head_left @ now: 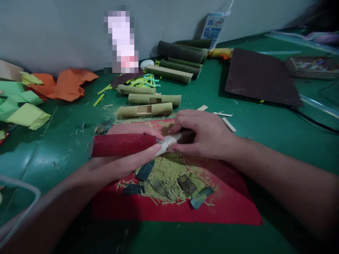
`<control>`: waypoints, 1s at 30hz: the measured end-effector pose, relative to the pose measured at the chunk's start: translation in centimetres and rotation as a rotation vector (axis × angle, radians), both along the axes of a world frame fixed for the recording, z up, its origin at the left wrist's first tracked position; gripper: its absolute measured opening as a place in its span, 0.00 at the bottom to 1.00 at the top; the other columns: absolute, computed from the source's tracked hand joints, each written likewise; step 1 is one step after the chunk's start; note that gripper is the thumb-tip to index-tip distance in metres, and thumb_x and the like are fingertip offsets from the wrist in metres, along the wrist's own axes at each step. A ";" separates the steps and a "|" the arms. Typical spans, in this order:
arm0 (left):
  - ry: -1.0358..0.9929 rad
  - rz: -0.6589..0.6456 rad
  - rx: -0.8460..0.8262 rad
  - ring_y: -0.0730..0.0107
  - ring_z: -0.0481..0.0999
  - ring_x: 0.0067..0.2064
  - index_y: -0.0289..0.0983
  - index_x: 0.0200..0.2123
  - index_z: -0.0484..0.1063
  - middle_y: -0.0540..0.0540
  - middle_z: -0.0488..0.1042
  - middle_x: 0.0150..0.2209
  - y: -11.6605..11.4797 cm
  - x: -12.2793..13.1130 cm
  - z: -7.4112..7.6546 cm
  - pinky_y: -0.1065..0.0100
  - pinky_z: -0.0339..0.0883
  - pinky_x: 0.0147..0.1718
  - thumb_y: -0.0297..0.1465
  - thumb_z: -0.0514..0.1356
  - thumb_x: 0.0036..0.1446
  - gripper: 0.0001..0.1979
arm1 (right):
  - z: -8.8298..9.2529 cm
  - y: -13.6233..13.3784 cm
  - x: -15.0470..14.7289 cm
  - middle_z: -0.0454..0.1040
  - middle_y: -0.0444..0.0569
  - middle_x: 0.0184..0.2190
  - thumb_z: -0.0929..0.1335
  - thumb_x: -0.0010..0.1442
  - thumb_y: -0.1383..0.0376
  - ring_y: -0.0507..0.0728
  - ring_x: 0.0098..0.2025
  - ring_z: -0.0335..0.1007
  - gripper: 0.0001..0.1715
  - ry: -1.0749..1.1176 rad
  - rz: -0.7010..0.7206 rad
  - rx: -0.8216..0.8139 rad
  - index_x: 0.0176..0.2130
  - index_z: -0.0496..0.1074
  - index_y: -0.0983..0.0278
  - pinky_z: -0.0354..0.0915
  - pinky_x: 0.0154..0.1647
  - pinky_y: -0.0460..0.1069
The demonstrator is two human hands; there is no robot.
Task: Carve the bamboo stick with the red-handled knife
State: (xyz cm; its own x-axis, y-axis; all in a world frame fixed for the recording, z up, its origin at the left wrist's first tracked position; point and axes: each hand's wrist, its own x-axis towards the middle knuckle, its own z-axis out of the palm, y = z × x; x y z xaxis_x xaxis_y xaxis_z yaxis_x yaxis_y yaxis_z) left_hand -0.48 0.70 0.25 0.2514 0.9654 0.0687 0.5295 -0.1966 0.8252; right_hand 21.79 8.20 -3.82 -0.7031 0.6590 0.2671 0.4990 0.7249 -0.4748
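Observation:
My left hand (127,160) is closed, with a red-handled tool (123,145) lying between thumb and forefinger. The handle narrows towards the right; its working end is hard to make out. A pale, peeled bamboo piece (167,143) meets the tool's tip, and my left fingertips touch it. My right hand (205,135) is closed around the bamboo piece, thumb on the near side and fingers on the far side, hiding its right part. Beneath both hands lies a red sheet (233,208) with a heap of bamboo dust and shavings (169,183), plus several dark scraps.
Three cut bamboo tubes (159,110) lie behind my hands, two with slots. Farther back are green bamboo lengths (181,51) and thin coloured strips (144,82). Orange paper (67,84) and green paper (21,98) sit left, a dark board (261,77) right. A white cable (34,192) crosses lower left.

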 end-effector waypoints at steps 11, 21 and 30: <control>0.164 0.080 0.107 0.66 0.76 0.30 0.45 0.30 0.80 0.51 0.80 0.30 0.0 0.4 0.0 0.65 0.70 0.31 0.37 0.62 0.54 0.07 | 0.2 0.0 0.0 0.74 0.47 0.32 0.76 0.51 0.53 0.55 0.34 0.67 0.17 -0.017 -0.002 -0.013 0.34 0.75 0.63 0.52 0.33 0.48; 0.149 0.121 0.117 0.67 0.73 0.26 0.44 0.27 0.78 0.50 0.79 0.27 0.2 0.5 -0.2 0.67 0.65 0.23 0.40 0.62 0.51 0.09 | 0.0 0.0 0.1 0.75 0.46 0.33 0.76 0.52 0.52 0.55 0.35 0.68 0.18 -0.016 0.001 -0.010 0.34 0.75 0.62 0.53 0.33 0.49; 0.167 0.163 0.086 0.67 0.73 0.27 0.43 0.27 0.76 0.50 0.77 0.26 -0.3 0.3 -0.3 0.66 0.66 0.24 0.37 0.61 0.53 0.07 | 0.0 -0.1 0.1 0.75 0.47 0.34 0.77 0.51 0.53 0.56 0.36 0.69 0.18 -0.014 -0.016 -0.022 0.35 0.75 0.62 0.54 0.34 0.49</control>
